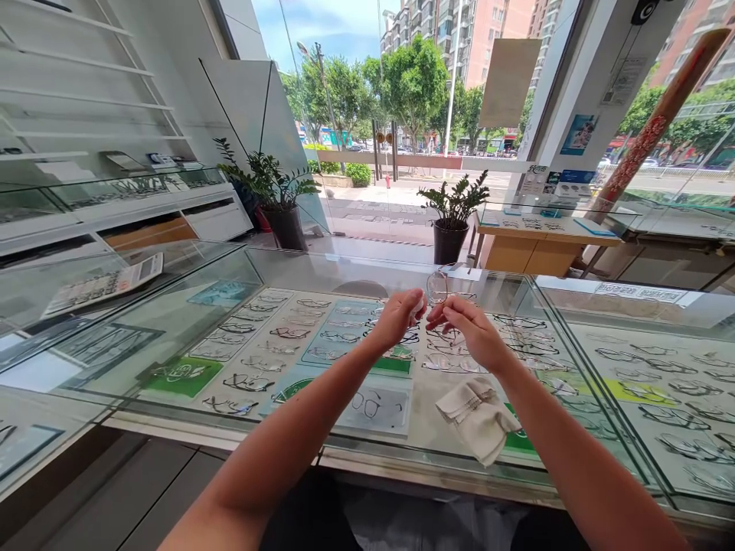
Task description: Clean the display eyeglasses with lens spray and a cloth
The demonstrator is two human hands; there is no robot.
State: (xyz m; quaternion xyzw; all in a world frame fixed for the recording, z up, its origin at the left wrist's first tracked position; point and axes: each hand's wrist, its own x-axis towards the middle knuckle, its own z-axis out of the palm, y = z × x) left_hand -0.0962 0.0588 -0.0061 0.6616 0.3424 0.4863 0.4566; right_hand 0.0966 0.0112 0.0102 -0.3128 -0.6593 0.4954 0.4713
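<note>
I hold a pair of thin-framed glasses (441,285) up over a glass display counter (321,268). My left hand (397,315) is closed, pinching the frame's left side with something small and white between the fingers. My right hand (472,327) is closed on the frame's lower right part. One round lens rises above my fingertips. A folded white cloth (478,417) lies on the counter glass below my right wrist. Rows of glasses (276,337) lie inside the case beneath the glass.
A calculator (106,285) rests on the counter section to the left. Two potted plants (276,195) (452,214) stand on the floor beyond the counter by the shop window. A wooden desk (540,241) is at the back right. More display cases flank both sides.
</note>
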